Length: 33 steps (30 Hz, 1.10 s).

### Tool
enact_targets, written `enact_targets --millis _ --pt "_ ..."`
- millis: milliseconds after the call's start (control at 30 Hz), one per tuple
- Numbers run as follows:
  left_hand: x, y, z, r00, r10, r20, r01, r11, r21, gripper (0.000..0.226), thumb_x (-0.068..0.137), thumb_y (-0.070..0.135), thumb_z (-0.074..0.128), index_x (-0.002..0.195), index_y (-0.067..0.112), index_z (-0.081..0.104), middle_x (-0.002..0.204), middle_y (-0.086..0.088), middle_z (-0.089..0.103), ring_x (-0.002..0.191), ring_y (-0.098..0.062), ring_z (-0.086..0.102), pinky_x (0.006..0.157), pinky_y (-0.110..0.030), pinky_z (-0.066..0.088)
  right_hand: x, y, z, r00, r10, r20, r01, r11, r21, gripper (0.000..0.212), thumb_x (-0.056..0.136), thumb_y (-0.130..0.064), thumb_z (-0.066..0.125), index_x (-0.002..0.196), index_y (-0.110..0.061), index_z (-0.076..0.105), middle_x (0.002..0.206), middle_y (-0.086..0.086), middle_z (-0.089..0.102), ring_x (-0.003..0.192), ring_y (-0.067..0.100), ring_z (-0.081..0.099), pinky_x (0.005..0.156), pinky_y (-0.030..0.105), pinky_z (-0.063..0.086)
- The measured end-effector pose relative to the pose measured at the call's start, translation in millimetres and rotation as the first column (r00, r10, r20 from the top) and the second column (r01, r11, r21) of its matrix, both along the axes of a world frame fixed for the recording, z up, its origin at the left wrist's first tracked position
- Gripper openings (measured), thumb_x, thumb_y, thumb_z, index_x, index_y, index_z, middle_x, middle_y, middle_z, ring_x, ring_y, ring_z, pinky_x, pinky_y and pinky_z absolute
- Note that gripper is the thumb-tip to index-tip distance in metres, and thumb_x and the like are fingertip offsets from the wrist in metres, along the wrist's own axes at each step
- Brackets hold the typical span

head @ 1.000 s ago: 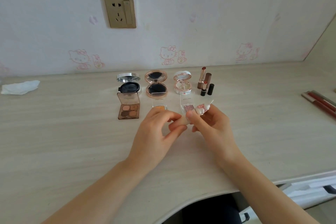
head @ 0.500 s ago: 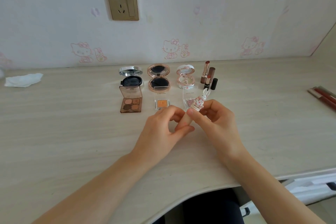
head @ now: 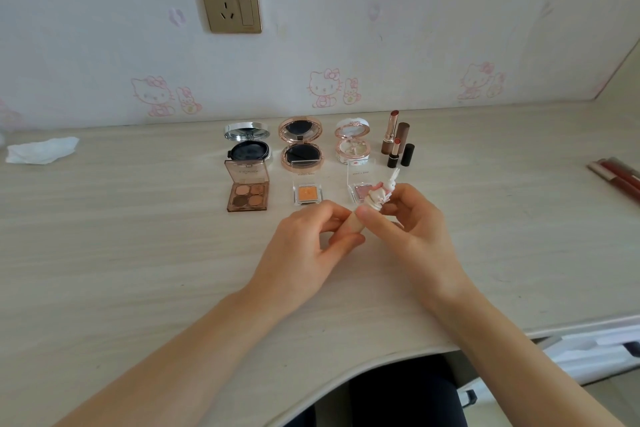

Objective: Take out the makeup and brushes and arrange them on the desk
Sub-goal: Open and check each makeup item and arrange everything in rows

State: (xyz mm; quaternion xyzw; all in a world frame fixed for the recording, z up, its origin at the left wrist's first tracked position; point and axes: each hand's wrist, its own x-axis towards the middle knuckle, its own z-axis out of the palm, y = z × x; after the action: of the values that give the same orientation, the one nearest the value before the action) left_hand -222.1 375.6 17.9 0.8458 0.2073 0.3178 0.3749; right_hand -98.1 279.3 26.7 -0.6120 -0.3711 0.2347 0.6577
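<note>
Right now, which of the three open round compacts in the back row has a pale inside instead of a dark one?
The white-and-pink round compact, rightmost, beside the lipsticks. The silver compact and rose-gold compact both hold dark pads.

Pale wood-grain desk [head: 138,270], curved front edge, and here's the line-up. Back row, lids up: a silver compact [head: 247,146], a rose-gold compact [head: 302,146], a white-and-pink compact [head: 353,146]. Just right of those stands a tight cluster: a tall uncapped lipstick [head: 390,130], its brown cap [head: 403,135], a short black lipstick [head: 394,152] and a black cap [head: 408,153], all upright. Front row, also open: a four-pan eyeshadow palette [head: 247,191], an orange single shadow [head: 307,189], a pink single shadow [head: 358,189] partly hidden. Far left lies a crumpled white tissue [head: 41,149], far right some reddish pencils [head: 618,177].
</note>
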Motion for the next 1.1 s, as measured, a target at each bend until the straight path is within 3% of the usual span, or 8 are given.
enact_targets --millis 67,233,400,500,567,700,933,1100 --pt "-0.2 -0.7 0.3 1.000 0.003 0.011 -0.003 1.000 0.003 0.020 0.083 0.029 0.071 0.096 0.015 0.067 0.091 0.012 0.072 0.093 0.005 0.066 0.084 -0.021 0.050 0.0 1.0 -0.3 0.999 -0.042 -0.006 0.042 0.999 0.004 0.023 0.079 -0.012 0.074 0.099 -0.010 0.062 0.091 0.008 0.069 0.081 0.013 0.064 0.069 0.018 0.049" --pt "-0.5 1.9 0.5 1.000 0.027 0.003 -0.027 0.999 0.034 0.020 0.083 0.029 0.072 0.098 0.016 0.066 0.092 0.013 0.073 0.094 0.005 0.065 0.083 -0.022 0.049 1.4 -1.4 -0.5 0.995 0.028 -0.092 -0.023 0.998 0.055 0.037 0.082 -0.003 0.070 0.115 -0.011 0.056 0.098 0.007 0.073 0.090 0.019 0.068 0.081 0.025 0.053" --pt "-1.0 0.1 -0.3 1.000 0.012 0.001 -0.012 1.000 0.023 0.019 0.084 0.029 0.071 0.097 0.017 0.066 0.088 0.011 0.073 0.089 0.000 0.067 0.079 -0.028 0.050 -0.5 1.5 0.1 0.999 -0.011 -0.037 0.011 1.000 0.006 0.024 0.080 -0.008 0.073 0.102 -0.009 0.063 0.093 0.011 0.069 0.079 0.014 0.064 0.072 0.022 0.051" --pt "-0.9 1.2 -1.3 1.000 0.007 0.010 -0.007 1.000 0.010 0.018 0.082 0.026 0.073 0.096 0.016 0.066 0.086 0.011 0.073 0.087 0.001 0.067 0.078 -0.027 0.050 0.2 -0.3 -0.9 0.997 0.034 -0.067 -0.032 0.999 0.029 0.024 0.083 -0.002 0.069 0.105 -0.006 0.062 0.099 0.014 0.070 0.090 0.024 0.066 0.081 0.029 0.053" --pt "-0.8 1.3 -1.6 1.000 -0.003 0.006 0.003 1.000 0.002 0.018 0.082 0.026 0.073 0.096 0.016 0.066 0.086 0.012 0.073 0.087 0.001 0.067 0.078 -0.028 0.051 0.6 -1.2 -1.2 0.997 0.051 -0.066 -0.050 0.999 0.016 0.027 0.080 -0.008 0.068 0.107 -0.009 0.063 0.103 0.012 0.069 0.098 0.029 0.065 0.087 0.036 0.052" --pt "-0.9 0.1 -2.2 1.000 -0.020 -0.009 0.020 1.000 0.012 0.019 0.083 0.030 0.071 0.096 0.018 0.064 0.087 0.011 0.072 0.086 -0.003 0.068 0.077 -0.035 0.053 0.0 0.0 -1.6 1.000 0.000 -0.025 0.000 1.000 -0.016 0.024 0.081 -0.017 0.072 0.103 -0.011 0.064 0.099 0.008 0.070 0.094 0.023 0.066 0.089 0.042 0.052" --pt "-0.9 3.9 -5.6 1.000 -0.005 -0.019 0.006 0.999 0.049 0.020 0.081 0.029 0.074 0.096 0.019 0.064 0.088 0.010 0.071 0.087 -0.006 0.067 0.076 -0.038 0.052 -0.6 -1.7 0.1 0.997 0.039 -0.069 -0.038 0.999 0.021 0.035 0.085 0.002 0.063 0.117 -0.013 0.058 0.101 0.002 0.071 0.096 0.011 0.067 0.082 0.021 0.052" --pt "-0.7 3.7 -7.0 1.000 -0.020 -0.018 0.021 0.998 0.056 0.021 0.082 0.032 0.072 0.096 0.019 0.063 0.089 0.010 0.071 0.089 -0.006 0.067 0.077 -0.039 0.053 -0.9 0.9 -0.2 0.999 -0.036 -0.025 0.036 0.999 -0.014 0.025 0.081 -0.009 0.071 0.103 -0.007 0.059 0.096 0.009 0.071 0.088 0.022 0.067 0.079 0.031 0.053"
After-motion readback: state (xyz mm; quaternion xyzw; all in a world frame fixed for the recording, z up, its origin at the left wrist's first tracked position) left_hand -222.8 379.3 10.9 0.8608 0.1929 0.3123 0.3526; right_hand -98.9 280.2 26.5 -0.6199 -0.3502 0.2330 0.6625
